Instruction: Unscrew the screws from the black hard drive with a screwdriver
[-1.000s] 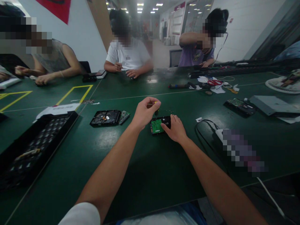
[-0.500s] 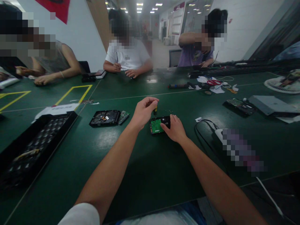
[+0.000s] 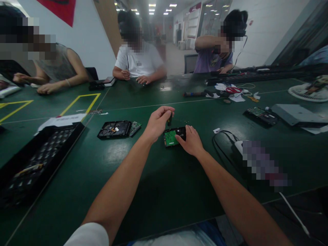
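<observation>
A hard drive (image 3: pixel 172 138) lies on the green table with its green circuit board facing up. My right hand (image 3: pixel 191 139) grips the drive's right side, thumb over the top and fingers along the far edge. Above the drive's far left corner, my left hand (image 3: pixel 159 123) is closed round a small screwdriver (image 3: pixel 169 120) with a black and yellow handle, held upright. Its tip is too small to make out. Several tiny screws (image 3: pixel 186 122) are scattered just beyond the drive.
To the left are another hard drive (image 3: pixel 114 130), a loose circuit board (image 3: pixel 135 128) and a long black tray (image 3: pixel 43 153). A power strip (image 3: pixel 239 146) with a cable lies right, below a third drive (image 3: pixel 260 116) and a grey metal box (image 3: pixel 298 115). Several people sit opposite.
My left hand has shifted very slightly, and the screwdriver handle appears turned, showing less yellow. The drive and my right hand stay in place.
</observation>
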Tool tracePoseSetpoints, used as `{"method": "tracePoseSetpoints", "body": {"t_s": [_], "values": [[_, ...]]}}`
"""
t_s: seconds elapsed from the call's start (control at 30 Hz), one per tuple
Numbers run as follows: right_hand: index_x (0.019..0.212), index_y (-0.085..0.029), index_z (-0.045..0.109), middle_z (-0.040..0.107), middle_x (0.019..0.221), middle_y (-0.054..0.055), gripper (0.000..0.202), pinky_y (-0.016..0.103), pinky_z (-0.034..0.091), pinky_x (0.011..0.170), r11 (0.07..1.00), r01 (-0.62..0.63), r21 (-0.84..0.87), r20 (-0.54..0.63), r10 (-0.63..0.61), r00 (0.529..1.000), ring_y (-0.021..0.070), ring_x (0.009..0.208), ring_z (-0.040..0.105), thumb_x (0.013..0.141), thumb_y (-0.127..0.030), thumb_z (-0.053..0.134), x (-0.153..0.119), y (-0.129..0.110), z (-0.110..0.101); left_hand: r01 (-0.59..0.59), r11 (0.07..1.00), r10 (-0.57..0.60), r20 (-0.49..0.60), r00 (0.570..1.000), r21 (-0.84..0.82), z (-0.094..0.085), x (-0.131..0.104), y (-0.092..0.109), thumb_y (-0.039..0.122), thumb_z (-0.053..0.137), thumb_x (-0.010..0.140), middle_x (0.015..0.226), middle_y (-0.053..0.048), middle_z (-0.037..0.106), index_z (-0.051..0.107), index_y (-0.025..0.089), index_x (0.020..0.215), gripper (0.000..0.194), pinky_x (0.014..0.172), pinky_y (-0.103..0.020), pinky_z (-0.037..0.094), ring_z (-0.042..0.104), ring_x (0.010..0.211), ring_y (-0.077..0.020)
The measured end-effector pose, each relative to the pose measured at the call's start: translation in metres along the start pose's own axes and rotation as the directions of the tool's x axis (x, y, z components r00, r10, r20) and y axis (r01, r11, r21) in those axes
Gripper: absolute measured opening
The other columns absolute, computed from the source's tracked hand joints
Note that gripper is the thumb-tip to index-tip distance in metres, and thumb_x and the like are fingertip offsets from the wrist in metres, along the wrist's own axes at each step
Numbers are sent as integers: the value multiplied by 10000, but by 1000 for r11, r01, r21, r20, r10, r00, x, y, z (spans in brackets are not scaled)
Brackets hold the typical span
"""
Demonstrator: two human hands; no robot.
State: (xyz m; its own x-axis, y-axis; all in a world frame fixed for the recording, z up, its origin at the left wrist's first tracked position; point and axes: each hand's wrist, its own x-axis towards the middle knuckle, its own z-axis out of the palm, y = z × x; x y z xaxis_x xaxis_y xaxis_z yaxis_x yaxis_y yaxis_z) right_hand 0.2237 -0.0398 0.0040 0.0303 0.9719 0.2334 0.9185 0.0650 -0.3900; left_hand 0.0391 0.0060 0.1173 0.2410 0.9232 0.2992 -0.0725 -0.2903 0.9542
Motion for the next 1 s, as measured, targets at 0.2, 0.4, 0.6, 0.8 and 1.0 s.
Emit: {"method": "tracePoseSetpoints", "body": {"t_s": [0.2,0.4,0.6,0.8,1.0], "values": [[1559,-26,395,477,1573,239,885,506,267,1260,1000,5,-10,-13,-5,1000,366,1515,383,980,-694,422,-1,0,0,-38,996,42,-44,998,82,-1,-1,0,279,625,942,930,-35,700,707,204,1004,127,766,-281,492,625,836,-153],[1565,-6,378,459,1583,247,902,494,260,1263,1000,-7,-6,6,7,1000,370,1520,373,982,-693,423,-1,-1,-1,-143,937,158,-22,987,319,-2,-3,1,330,671,933,821,-9,658,655,198,944,133,683,-282,471,595,729,-138],[1568,15,366,443,1588,266,906,499,241,1266,1000,-4,14,9,4,1000,377,1528,354,987,-677,436,0,-2,-2,-156,900,186,-34,982,408,-3,-3,2,359,707,912,813,-6,661,631,193,907,182,686,-286,480,608,731,-137],[1565,28,370,440,1590,270,918,492,240,1270,1000,-7,11,14,7,1000,383,1530,351,986,-682,435,0,-1,-2,-130,918,161,-52,986,374,-3,-5,5,353,702,918,810,-4,671,635,191,914,176,672,-273,482,617,716,-130],[1566,21,370,442,1592,265,923,497,243,1271,1000,-8,7,13,8,1000,379,1531,353,981,-690,440,0,-1,-1,-125,961,137,-28,990,247,-3,-1,0,279,633,957,903,-26,710,676,193,1001,106,717,-264,500,638,790,-135]]}}
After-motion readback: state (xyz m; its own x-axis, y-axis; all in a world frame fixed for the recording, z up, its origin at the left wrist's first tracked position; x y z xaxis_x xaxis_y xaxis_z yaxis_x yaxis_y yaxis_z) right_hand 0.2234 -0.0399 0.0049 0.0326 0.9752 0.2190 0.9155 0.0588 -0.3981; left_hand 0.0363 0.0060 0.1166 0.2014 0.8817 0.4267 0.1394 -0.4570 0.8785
